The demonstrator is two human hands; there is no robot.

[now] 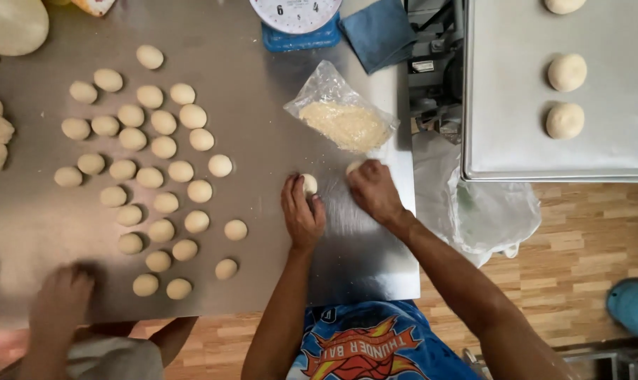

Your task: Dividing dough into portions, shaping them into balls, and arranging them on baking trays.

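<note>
Head view: you are rolling two dough balls on the steel table (263,232), just below the bag of crumbs (343,116). Your left hand (301,214) is cupping one dough ball (309,184), your right hand (374,191) covering the other dough ball (353,167); keep palms curved, pressure light.

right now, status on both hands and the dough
Left hand cupped over a dough ball. Right hand pressing another dough piece. Plastic bag of crumbs just beyond; co-worker's hand apart, far left.
</note>
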